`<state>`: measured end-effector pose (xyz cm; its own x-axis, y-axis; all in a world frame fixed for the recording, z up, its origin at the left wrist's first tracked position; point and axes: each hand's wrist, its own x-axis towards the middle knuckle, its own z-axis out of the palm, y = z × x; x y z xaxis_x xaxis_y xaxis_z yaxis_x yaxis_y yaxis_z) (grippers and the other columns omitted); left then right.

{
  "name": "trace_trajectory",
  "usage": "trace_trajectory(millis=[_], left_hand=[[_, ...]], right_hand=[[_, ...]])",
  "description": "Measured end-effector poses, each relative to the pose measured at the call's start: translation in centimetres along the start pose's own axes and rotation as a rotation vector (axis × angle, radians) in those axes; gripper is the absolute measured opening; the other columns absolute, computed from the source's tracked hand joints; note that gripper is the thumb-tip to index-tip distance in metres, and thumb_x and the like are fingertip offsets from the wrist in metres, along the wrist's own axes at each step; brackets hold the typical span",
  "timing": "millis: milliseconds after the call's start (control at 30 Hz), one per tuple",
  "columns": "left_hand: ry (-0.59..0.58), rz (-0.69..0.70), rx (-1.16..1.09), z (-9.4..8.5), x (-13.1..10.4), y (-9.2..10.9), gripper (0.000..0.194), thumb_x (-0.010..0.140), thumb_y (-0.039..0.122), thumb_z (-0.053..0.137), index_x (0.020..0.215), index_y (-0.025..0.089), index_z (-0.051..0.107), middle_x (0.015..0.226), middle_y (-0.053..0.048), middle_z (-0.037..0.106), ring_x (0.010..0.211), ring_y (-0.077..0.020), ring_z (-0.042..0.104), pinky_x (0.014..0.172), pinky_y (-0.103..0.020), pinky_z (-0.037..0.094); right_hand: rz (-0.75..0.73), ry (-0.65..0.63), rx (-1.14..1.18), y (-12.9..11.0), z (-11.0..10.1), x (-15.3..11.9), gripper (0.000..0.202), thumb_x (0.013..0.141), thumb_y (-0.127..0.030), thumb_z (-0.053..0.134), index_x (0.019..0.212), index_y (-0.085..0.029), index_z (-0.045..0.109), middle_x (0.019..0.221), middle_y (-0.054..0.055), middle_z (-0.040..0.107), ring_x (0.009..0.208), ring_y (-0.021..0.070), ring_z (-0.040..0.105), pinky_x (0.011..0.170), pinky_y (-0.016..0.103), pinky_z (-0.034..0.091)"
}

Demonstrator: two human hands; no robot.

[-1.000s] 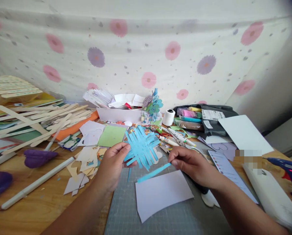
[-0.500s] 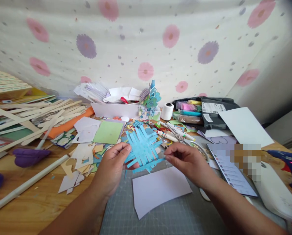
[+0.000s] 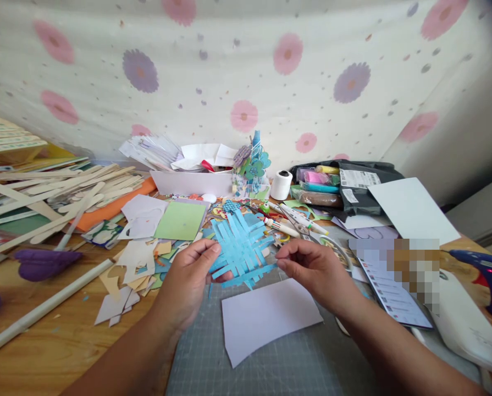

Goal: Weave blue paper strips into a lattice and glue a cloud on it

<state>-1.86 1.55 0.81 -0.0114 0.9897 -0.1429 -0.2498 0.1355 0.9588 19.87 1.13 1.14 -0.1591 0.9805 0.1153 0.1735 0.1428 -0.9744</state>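
**Blue paper weave held between both hands**

Your left hand point(image 3: 188, 278) pinches the left edge of the woven mat of light-blue paper strips point(image 3: 239, 247), held just above the grey gridded cutting mat point(image 3: 213, 357). Your right hand point(image 3: 311, 269) grips the end of one loose blue paper strip point(image 3: 249, 275) lying along the weave's lower edge. The weave looks very light, floppy and easy to tear or pull apart, so hold it by the crossed middle or a firm edge, not by single strip ends. A white paper sheet point(image 3: 266, 319) lies on the mat just below. Your fingertips hide the pinched ends, and a blurred patch covers part of the table point(image 3: 43, 352) at the right.
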Motion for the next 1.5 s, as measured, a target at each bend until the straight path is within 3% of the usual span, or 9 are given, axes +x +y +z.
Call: trace_trajectory(millis=[167, 767, 1000, 1167, 1500], left_hand=[[0.028, -0.005, 0.004, -0.1, 0.0, 0.0, 0.029, 0.067, 0.041, 0.078, 0.068, 0.018, 0.061, 0.066, 0.003, 0.051, 0.062, -0.0128, 0.05, 0.052, -0.027, 0.056], [-0.008, -0.042, 0.019, 0.2, -0.1, 0.0, 0.031, 0.064, 0.043, 0.079, 0.067, 0.017, 0.062, 0.063, 0.002, 0.053, 0.059, -0.0132, 0.051, 0.05, -0.027, 0.054], [-0.01, -0.043, 0.028, 0.1, -0.2, -0.1, 0.03, 0.066, 0.043, 0.078, 0.067, 0.018, 0.061, 0.063, 0.003, 0.05, 0.06, -0.0127, 0.049, 0.05, -0.027, 0.055], [0.012, -0.036, -0.004, 0.0, -0.1, -0.1, 0.031, 0.063, 0.042, 0.079, 0.066, 0.018, 0.06, 0.061, 0.004, 0.05, 0.056, -0.0115, 0.048, 0.049, -0.027, 0.055], [0.109, 0.01, 0.035, -0.3, 0.5, -0.1, 0.031, 0.063, 0.045, 0.076, 0.067, 0.018, 0.06, 0.061, 0.003, 0.058, 0.056, -0.0144, 0.057, 0.05, -0.027, 0.055]], right_hand=[[0.032, -0.016, 0.078, 0.0, 0.1, 0.2, 0.014, 0.071, -0.03, 0.069, 0.071, -0.017, 0.063, 0.06, -0.003, 0.053, 0.054, 0.01, 0.043, 0.051, 0.024, 0.033], [0.074, -0.079, 0.13, 0.3, 0.3, 0.1, 0.016, 0.072, -0.033, 0.073, 0.073, -0.018, 0.07, 0.066, 0.0, 0.062, 0.057, 0.011, 0.049, 0.055, 0.026, 0.04], [0.114, -0.065, 0.183, 0.4, 0.5, 0.1, 0.017, 0.07, -0.033, 0.074, 0.078, -0.018, 0.072, 0.06, -0.002, 0.058, 0.056, 0.0111, 0.048, 0.055, 0.026, 0.04], [0.068, -0.036, 0.116, 0.2, 0.2, 0.1, 0.018, 0.07, -0.035, 0.073, 0.073, -0.018, 0.068, 0.063, -0.001, 0.059, 0.055, 0.011, 0.048, 0.053, 0.025, 0.039], [-0.215, 0.072, -0.256, -0.8, -0.9, -0.9, 0.007, 0.079, -0.027, 0.064, 0.074, -0.022, 0.064, 0.067, 0.003, 0.063, 0.062, 0.0165, 0.057, 0.055, 0.028, 0.045]])
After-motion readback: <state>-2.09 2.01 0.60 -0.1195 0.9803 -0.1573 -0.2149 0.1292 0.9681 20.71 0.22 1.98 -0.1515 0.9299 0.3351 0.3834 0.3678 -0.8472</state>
